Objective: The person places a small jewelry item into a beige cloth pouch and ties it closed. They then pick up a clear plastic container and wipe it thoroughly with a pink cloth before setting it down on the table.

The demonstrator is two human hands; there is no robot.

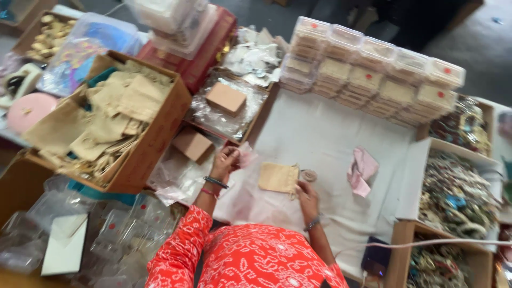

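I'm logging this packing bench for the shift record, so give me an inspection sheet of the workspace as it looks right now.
Surface: white cloth-covered table, bare in the middle.
Job's things: small beige pouch lying flat; pale pink piece at the left hand.
Clutter: pink cloth on the table; cardboard box of beige pouches; stacked clear boxes; trays of mixed jewellery; empty clear boxes.
Hands: left hand pinches the pink piece; right hand rests at the pouch's lower edge.
Cables: white cable running to a dark device.
Surroundings: grey floor beyond the table; no other person seen.
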